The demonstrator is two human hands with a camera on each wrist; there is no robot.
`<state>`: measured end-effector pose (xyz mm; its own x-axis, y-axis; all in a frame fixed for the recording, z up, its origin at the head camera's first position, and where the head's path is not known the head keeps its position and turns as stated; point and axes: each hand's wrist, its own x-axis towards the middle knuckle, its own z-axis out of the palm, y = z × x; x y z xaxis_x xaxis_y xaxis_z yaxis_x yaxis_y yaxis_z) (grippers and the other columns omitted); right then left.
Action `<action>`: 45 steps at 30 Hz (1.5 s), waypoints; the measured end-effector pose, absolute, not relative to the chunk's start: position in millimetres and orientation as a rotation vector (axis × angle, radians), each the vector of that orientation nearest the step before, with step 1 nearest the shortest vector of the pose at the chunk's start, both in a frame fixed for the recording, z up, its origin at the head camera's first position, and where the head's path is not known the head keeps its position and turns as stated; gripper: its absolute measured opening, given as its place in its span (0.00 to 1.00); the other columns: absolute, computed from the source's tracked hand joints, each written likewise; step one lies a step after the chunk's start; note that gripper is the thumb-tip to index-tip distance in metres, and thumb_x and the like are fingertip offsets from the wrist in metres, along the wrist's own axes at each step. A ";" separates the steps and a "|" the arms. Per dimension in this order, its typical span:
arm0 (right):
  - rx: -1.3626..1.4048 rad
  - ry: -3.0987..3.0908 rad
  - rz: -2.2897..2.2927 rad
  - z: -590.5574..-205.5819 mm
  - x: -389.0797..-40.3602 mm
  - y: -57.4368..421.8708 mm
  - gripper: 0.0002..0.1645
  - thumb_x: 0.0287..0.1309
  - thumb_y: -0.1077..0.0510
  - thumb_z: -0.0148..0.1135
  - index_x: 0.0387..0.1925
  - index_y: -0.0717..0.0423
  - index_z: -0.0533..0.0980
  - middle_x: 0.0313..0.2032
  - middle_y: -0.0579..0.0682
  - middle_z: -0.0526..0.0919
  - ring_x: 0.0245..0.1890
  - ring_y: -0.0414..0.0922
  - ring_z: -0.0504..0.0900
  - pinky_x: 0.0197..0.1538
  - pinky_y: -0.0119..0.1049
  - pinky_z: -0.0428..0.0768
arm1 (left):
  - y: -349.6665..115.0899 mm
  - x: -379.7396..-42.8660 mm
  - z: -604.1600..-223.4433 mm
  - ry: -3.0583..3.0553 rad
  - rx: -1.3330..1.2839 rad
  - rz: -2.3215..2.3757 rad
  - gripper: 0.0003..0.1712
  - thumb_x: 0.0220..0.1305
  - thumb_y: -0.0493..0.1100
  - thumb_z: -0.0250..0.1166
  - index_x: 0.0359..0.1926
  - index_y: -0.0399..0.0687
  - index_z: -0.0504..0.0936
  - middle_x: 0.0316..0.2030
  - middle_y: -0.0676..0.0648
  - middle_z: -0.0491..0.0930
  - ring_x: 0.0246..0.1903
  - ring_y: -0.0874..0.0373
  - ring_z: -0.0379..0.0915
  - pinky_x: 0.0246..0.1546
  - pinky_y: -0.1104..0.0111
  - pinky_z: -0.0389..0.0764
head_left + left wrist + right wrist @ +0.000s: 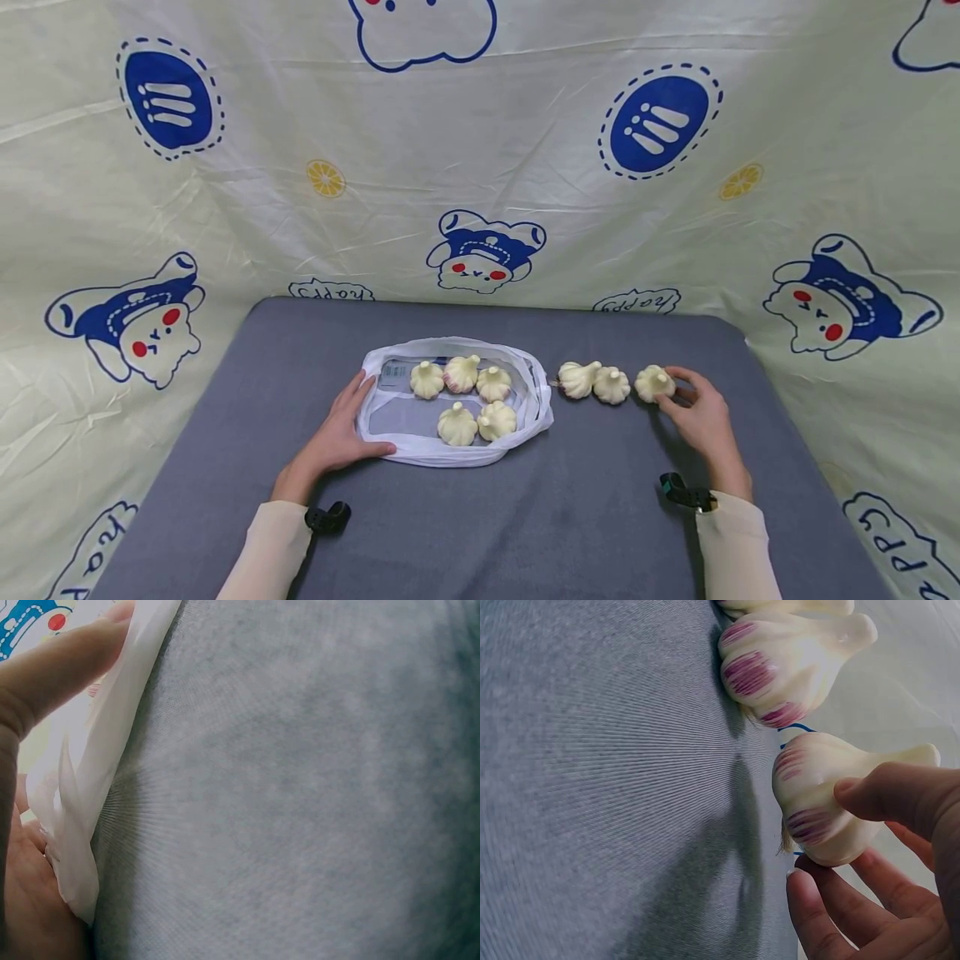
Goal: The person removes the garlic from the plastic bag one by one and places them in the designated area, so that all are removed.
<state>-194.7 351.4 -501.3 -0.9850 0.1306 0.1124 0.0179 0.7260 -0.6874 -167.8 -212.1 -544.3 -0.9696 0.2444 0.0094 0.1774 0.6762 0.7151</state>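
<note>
A white plastic bag [525, 358] lies with its mouth spread wide, its rim rolled into a ring. Several garlic bulbs [457, 423] sit inside it. My left hand [339, 433] holds the bag's left end, thumb along the front rim and fingers at the back left. The left wrist view shows the thumb [67, 667] over the white plastic. To the right, my right hand [701, 412] pinches a garlic bulb [654, 383] between thumb and fingers. In the right wrist view this bulb [825, 799] has purple streaks and a short root tuft.
Two more garlic bulbs [611, 385] stand side by side between the bag and the right hand. Grey cloth covers the table [570, 517]. A pale printed curtain [480, 150] hangs behind its far edge.
</note>
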 end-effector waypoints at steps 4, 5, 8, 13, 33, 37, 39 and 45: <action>-0.136 -2.783 1.086 -505.2 -197.8 350.5 0.30 0.66 0.62 0.65 0.67 0.63 0.71 0.67 0.73 0.69 0.63 0.71 0.76 0.52 0.58 0.82 | -212.3 -167.7 -543.9 2.805 0.353 1.175 0.70 0.46 0.60 0.81 0.81 0.41 0.52 0.82 0.36 0.43 0.79 0.32 0.40 0.73 0.31 0.53; -0.140 -2.792 1.086 -506.5 -198.2 350.6 0.30 0.66 0.62 0.65 0.68 0.62 0.70 0.68 0.73 0.69 0.63 0.71 0.76 0.51 0.57 0.82 | -212.2 -167.8 -543.9 2.805 0.351 1.176 0.70 0.46 0.59 0.81 0.81 0.41 0.52 0.82 0.36 0.43 0.79 0.32 0.40 0.73 0.32 0.53; -0.137 -2.815 1.104 -510.0 -198.6 350.9 0.30 0.68 0.61 0.64 0.68 0.62 0.70 0.68 0.73 0.68 0.63 0.71 0.76 0.47 0.53 0.83 | -211.7 -168.1 -544.0 2.801 0.348 1.182 0.69 0.46 0.60 0.81 0.81 0.42 0.53 0.82 0.37 0.43 0.79 0.33 0.40 0.72 0.32 0.54; -0.132 -2.827 1.135 -514.7 -199.9 351.6 0.30 0.69 0.60 0.63 0.69 0.63 0.69 0.69 0.73 0.67 0.64 0.72 0.74 0.47 0.52 0.84 | -211.6 -168.1 -544.0 2.788 0.340 1.196 0.70 0.45 0.60 0.81 0.81 0.43 0.52 0.82 0.38 0.43 0.80 0.34 0.39 0.73 0.32 0.54; -0.060 -2.817 1.168 -516.0 -202.7 349.0 0.32 0.69 0.62 0.63 0.70 0.66 0.65 0.69 0.72 0.68 0.65 0.73 0.72 0.58 0.61 0.78 | -212.8 -168.3 -545.8 2.804 0.352 1.191 0.69 0.47 0.60 0.81 0.81 0.41 0.52 0.82 0.37 0.43 0.79 0.32 0.40 0.73 0.32 0.53; -0.065 -2.824 1.155 -514.6 -202.0 348.9 0.33 0.69 0.61 0.63 0.71 0.66 0.64 0.70 0.71 0.68 0.66 0.72 0.72 0.57 0.58 0.78 | -212.6 -167.8 -545.6 2.803 0.350 1.191 0.69 0.47 0.60 0.81 0.81 0.42 0.52 0.82 0.38 0.43 0.79 0.32 0.39 0.73 0.32 0.53; -0.073 -2.830 1.144 -513.0 -201.1 348.8 0.34 0.69 0.60 0.63 0.72 0.66 0.64 0.70 0.71 0.68 0.66 0.71 0.73 0.56 0.57 0.78 | -212.3 -167.6 -545.2 2.800 0.346 1.194 0.69 0.47 0.60 0.81 0.81 0.42 0.52 0.82 0.38 0.43 0.79 0.32 0.39 0.73 0.32 0.53; -0.087 -2.833 1.131 -501.0 -196.5 347.2 0.39 0.69 0.58 0.64 0.74 0.65 0.61 0.71 0.73 0.63 0.67 0.73 0.69 0.59 0.66 0.76 | -212.0 -167.2 -544.3 2.796 0.342 1.192 0.69 0.47 0.60 0.81 0.81 0.43 0.52 0.82 0.38 0.43 0.79 0.33 0.39 0.73 0.32 0.53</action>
